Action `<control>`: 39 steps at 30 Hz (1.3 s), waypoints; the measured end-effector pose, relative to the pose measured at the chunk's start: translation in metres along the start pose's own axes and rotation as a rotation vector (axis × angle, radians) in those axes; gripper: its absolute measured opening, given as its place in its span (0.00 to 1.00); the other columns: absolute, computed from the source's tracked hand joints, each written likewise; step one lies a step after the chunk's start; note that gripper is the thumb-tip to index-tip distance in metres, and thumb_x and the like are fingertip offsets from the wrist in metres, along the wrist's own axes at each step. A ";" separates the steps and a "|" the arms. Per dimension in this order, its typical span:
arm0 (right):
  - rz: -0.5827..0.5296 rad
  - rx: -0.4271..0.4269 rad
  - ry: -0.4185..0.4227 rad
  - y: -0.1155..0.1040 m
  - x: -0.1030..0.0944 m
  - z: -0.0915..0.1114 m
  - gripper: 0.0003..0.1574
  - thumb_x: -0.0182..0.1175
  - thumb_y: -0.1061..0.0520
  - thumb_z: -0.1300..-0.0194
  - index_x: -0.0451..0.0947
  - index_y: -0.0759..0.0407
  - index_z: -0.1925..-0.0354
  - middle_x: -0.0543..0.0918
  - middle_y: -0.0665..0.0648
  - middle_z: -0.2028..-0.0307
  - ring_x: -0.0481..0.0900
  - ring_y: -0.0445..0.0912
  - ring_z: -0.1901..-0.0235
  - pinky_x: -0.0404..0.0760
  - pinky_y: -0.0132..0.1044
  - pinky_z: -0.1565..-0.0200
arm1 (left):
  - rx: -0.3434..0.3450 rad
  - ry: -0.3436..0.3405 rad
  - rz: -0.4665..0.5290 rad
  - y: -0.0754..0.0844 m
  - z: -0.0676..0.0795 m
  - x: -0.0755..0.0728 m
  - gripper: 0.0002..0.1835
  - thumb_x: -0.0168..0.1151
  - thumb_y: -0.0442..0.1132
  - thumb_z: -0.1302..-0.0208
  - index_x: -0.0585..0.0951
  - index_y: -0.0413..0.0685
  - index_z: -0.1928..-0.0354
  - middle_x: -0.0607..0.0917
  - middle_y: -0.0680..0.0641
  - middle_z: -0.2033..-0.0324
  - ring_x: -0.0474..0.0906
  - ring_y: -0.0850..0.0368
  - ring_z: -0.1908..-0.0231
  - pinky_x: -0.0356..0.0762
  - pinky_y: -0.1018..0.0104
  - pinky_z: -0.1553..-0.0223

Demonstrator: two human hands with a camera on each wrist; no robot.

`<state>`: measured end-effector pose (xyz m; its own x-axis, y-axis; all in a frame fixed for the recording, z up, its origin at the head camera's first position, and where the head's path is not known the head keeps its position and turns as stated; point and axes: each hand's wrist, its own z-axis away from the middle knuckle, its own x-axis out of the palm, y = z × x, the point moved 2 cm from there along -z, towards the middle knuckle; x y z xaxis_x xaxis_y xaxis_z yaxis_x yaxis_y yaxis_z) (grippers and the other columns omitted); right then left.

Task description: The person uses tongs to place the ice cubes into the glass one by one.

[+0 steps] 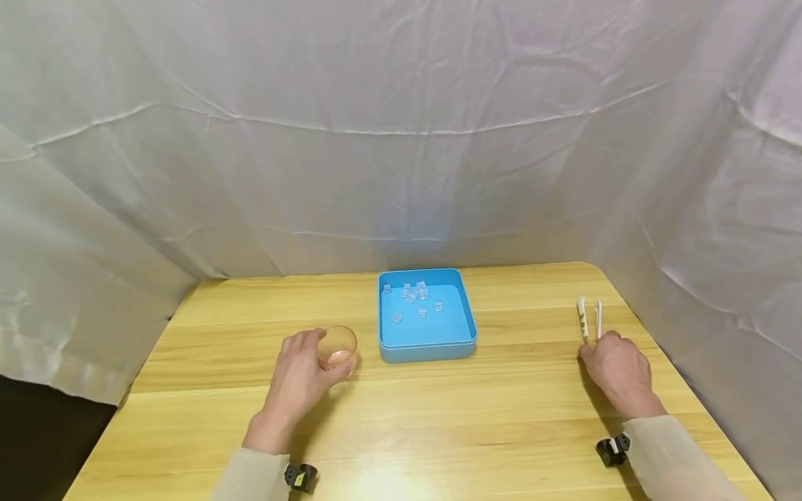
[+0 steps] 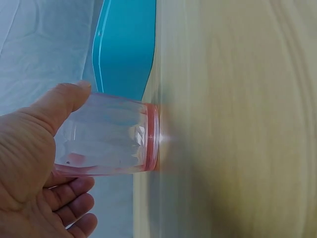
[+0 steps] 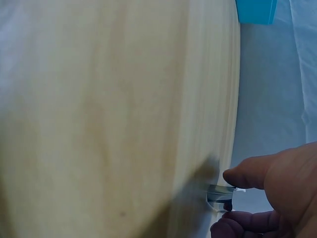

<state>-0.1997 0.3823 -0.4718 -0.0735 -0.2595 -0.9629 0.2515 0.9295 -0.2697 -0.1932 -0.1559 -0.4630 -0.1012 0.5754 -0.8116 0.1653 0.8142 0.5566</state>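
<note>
A clear, pink-tinted cup (image 1: 338, 339) stands upright on the table, left of the blue box. My left hand (image 1: 299, 372) grips it from the left, thumb on the near side and fingers on the far side. In the left wrist view the cup (image 2: 106, 136) has its pink base at the tabletop. Over at the right side, my right hand (image 1: 620, 369) pinches a pair of tongs (image 1: 583, 320) near their bent metal end (image 3: 220, 194). The tongs' two white-tipped arms are spread and point away from me.
A shallow blue box (image 1: 428, 354) sits at the middle back of the wooden table (image 1: 438, 431). Several clear cubes (image 1: 412, 295) lie scattered inside it. Pale curtains (image 1: 401, 174) hang behind the table and along both sides.
</note>
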 end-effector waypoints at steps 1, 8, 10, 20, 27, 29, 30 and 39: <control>0.002 0.001 -0.005 0.000 0.000 0.000 0.25 0.54 0.49 0.26 0.69 0.71 0.69 0.77 0.68 0.77 0.78 0.61 0.76 0.77 0.59 0.74 | 0.002 0.001 0.002 0.001 0.001 0.001 0.46 0.79 0.57 0.42 0.73 0.33 0.30 0.77 0.33 0.33 0.68 0.35 0.32 0.68 0.38 0.30; 0.004 0.011 -0.037 0.002 0.001 -0.004 0.25 0.53 0.48 0.26 0.69 0.69 0.70 0.77 0.66 0.77 0.78 0.60 0.76 0.77 0.57 0.73 | 0.007 -0.004 0.018 0.006 0.006 0.005 0.47 0.80 0.55 0.43 0.73 0.34 0.29 0.76 0.33 0.32 0.67 0.36 0.31 0.68 0.38 0.29; 0.005 0.011 -0.040 0.002 0.001 -0.005 0.25 0.53 0.48 0.26 0.69 0.69 0.70 0.77 0.67 0.77 0.78 0.61 0.75 0.78 0.58 0.73 | 0.006 -0.007 0.021 0.007 0.008 0.006 0.48 0.81 0.56 0.44 0.73 0.35 0.29 0.76 0.33 0.32 0.67 0.36 0.30 0.69 0.39 0.29; 0.001 0.012 -0.044 0.003 0.002 -0.008 0.24 0.52 0.48 0.27 0.70 0.67 0.73 0.78 0.66 0.78 0.79 0.61 0.76 0.78 0.58 0.73 | 0.008 -0.040 0.051 0.018 0.017 0.009 0.48 0.82 0.57 0.46 0.74 0.36 0.30 0.76 0.36 0.32 0.67 0.39 0.30 0.70 0.42 0.29; 0.000 0.012 -0.050 0.004 0.003 -0.009 0.24 0.52 0.48 0.27 0.70 0.65 0.74 0.78 0.66 0.78 0.79 0.60 0.76 0.78 0.58 0.74 | 0.019 -0.059 0.050 0.030 0.023 0.014 0.46 0.82 0.56 0.46 0.75 0.38 0.32 0.77 0.37 0.33 0.68 0.41 0.31 0.71 0.44 0.29; -0.001 0.011 -0.049 0.003 0.003 -0.009 0.24 0.52 0.48 0.27 0.70 0.66 0.74 0.78 0.66 0.78 0.79 0.60 0.77 0.78 0.58 0.74 | 0.036 -0.054 0.047 0.033 0.024 0.016 0.45 0.82 0.55 0.46 0.76 0.38 0.33 0.78 0.38 0.34 0.69 0.41 0.32 0.73 0.44 0.30; -0.003 0.011 -0.049 0.002 0.003 -0.009 0.24 0.52 0.48 0.27 0.70 0.66 0.74 0.78 0.66 0.79 0.79 0.60 0.77 0.78 0.58 0.74 | 0.046 -0.052 0.046 0.035 0.025 0.017 0.44 0.83 0.54 0.46 0.76 0.38 0.33 0.79 0.38 0.35 0.69 0.41 0.32 0.73 0.44 0.31; -0.006 0.015 -0.061 0.003 0.002 -0.008 0.25 0.52 0.47 0.27 0.69 0.65 0.74 0.76 0.63 0.79 0.77 0.58 0.78 0.76 0.54 0.76 | 0.147 -0.057 0.048 0.053 0.031 0.029 0.42 0.85 0.52 0.49 0.79 0.37 0.38 0.82 0.40 0.40 0.73 0.43 0.36 0.76 0.48 0.34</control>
<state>-0.2068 0.3865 -0.4749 -0.0163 -0.2808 -0.9596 0.2662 0.9239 -0.2749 -0.1568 -0.0980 -0.4624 -0.0345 0.6049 -0.7955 0.3108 0.7630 0.5667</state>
